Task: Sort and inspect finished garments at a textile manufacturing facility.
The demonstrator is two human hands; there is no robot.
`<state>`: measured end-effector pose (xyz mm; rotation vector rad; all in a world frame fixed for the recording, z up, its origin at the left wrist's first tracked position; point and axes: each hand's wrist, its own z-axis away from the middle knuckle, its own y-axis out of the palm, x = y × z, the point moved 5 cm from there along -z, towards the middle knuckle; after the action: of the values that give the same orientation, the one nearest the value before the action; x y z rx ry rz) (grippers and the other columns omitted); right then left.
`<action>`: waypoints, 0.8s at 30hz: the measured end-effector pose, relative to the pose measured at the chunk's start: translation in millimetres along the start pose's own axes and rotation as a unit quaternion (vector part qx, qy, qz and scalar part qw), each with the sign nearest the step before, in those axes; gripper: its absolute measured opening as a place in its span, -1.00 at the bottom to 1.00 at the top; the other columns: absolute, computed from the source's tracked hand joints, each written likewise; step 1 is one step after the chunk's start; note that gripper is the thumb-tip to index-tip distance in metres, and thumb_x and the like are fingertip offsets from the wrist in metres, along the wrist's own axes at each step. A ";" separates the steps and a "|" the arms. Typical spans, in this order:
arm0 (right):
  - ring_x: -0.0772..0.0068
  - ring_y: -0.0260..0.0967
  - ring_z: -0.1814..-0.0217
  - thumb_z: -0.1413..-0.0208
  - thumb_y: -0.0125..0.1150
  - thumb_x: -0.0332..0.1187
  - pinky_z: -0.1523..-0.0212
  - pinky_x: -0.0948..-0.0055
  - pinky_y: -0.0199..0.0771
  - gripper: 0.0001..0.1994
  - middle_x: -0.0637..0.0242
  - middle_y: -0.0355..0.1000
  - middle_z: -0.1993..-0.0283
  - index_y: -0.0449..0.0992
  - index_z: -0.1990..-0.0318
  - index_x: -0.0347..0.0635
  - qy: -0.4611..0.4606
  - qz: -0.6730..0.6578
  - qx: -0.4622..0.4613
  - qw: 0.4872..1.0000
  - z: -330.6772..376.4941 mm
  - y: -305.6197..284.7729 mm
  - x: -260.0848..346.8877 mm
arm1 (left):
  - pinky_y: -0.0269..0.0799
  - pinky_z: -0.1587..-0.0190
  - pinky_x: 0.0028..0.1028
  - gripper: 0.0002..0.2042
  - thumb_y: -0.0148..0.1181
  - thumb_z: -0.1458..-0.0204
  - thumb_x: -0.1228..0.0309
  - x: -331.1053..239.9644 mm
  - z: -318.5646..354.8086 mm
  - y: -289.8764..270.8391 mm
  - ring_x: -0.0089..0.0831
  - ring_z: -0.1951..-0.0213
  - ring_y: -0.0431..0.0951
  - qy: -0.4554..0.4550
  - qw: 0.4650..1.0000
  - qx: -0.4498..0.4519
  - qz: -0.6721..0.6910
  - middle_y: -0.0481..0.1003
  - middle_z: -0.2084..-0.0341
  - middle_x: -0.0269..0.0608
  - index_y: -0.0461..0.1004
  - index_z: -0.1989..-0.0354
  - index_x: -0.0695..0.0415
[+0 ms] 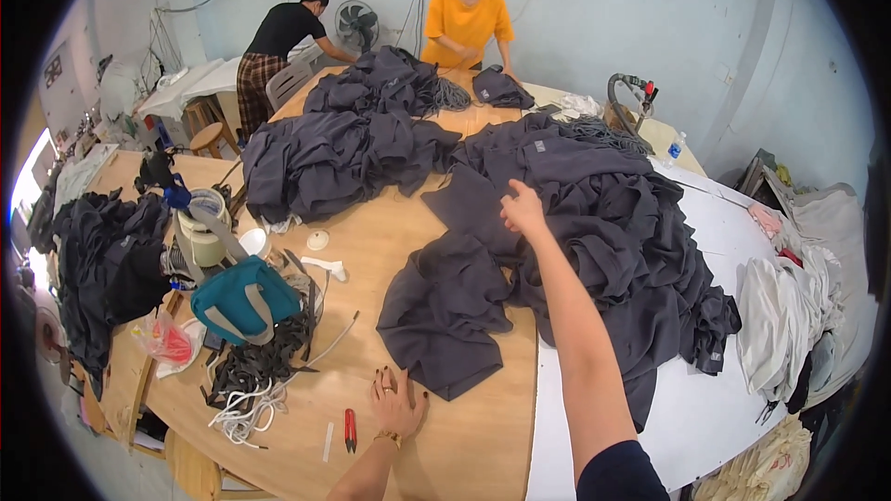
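Note:
My left hand (397,405) lies flat on the wooden table with its fingers spread. Its fingertips are by the lower edge of a crumpled dark grey garment (445,315). Beside it are red thread snips (350,430) and a short white strip (328,442). My right arm stretches far forward, and my right hand (522,209) is over the dark grey fabric, fingers apart and partly bent, with nothing visible in them. A large heap of dark grey garments (603,232) spreads to the right of that hand. Whether the right fingertips touch the cloth, I cannot tell.
More dark garments (325,162) lie at the far left. A teal bag (246,299), black straps (255,366) and white cord (246,417) sit left. One person in yellow (467,23) stands across the table; another in black (283,37) bends behind. White cloth (780,315) hangs at right.

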<state>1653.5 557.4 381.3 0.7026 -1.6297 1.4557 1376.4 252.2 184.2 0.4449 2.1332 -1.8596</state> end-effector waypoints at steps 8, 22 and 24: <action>-0.04 0.28 -0.15 -0.06 -0.15 0.35 -0.07 -0.01 0.32 -0.11 -0.19 0.10 -0.26 -0.37 -0.41 0.24 0.067 -0.533 0.097 0.838 7.9 -39.0 -2.2 | -0.10 -0.26 -0.01 -0.39 0.13 0.08 0.08 -8.4 -5.0 0.5 0.09 -0.25 0.03 0.023 0.999 -0.024 0.007 0.12 -0.17 0.17 0.25 -0.16 0.08; 0.17 0.41 0.56 -0.18 -0.10 0.12 0.47 0.24 0.43 -0.41 0.12 0.47 0.47 0.18 -0.19 -0.12 0.076 -0.457 0.173 0.869 -12.7 -12.1 -24.8 | -0.07 -0.26 -0.03 -0.37 0.12 0.07 0.05 -6.0 -7.0 11.7 0.09 -0.27 0.02 0.027 0.999 -0.024 0.002 0.13 -0.19 0.21 0.25 -0.18 0.09; 0.22 0.41 0.53 -0.17 -0.04 0.06 0.52 0.24 0.41 -0.55 0.15 0.46 0.45 0.36 0.05 -0.14 0.115 -0.392 0.153 0.900 -15.0 -2.3 -2.8 | -0.10 -0.28 -0.05 -0.37 0.09 0.05 0.05 0.1 0.3 4.3 0.07 -0.30 -0.02 0.004 1.000 -0.023 0.002 0.10 -0.22 0.20 0.23 -0.20 0.10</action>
<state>1660.0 571.4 380.0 1.1490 -0.7721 1.1238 1378.1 252.4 180.3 0.4458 2.1738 -1.8062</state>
